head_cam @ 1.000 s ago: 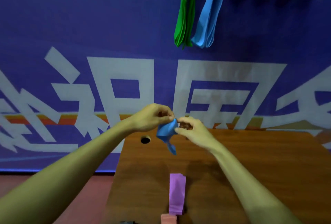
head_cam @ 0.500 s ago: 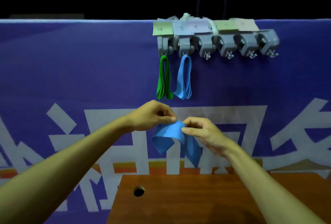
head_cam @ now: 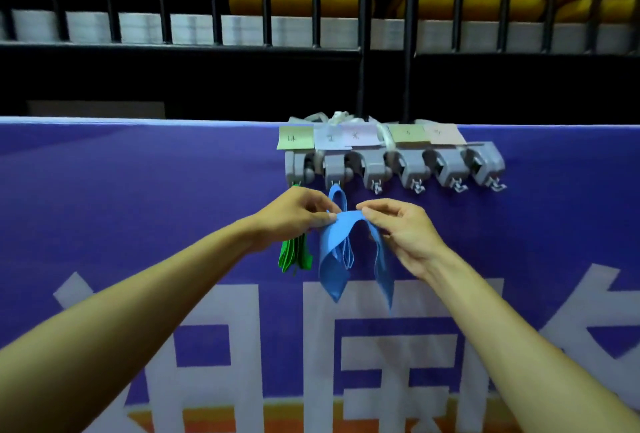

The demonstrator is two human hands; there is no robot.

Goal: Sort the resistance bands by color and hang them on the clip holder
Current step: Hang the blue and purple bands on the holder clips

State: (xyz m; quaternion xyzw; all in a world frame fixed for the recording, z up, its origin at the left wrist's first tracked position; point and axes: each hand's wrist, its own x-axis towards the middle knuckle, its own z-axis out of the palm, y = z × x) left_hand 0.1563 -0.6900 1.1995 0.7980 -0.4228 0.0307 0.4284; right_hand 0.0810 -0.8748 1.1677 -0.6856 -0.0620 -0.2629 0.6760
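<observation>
While you hold it just below the clip holder (head_cam: 394, 166), the loose blue band (head_cam: 341, 242) droops at both ends.
Left hand (head_cam: 298, 218) and right hand (head_cam: 401, 228) each pinch its top fold; green bands (head_cam: 294, 256) hang alongside.

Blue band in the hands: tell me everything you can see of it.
The blue band is a flat, thin, rubbery-looking strip, limp and folded. The left hand and right hand pinch its top span; both ends droop. It hangs just below the clip holder, in front of the hung blue band.
</observation>
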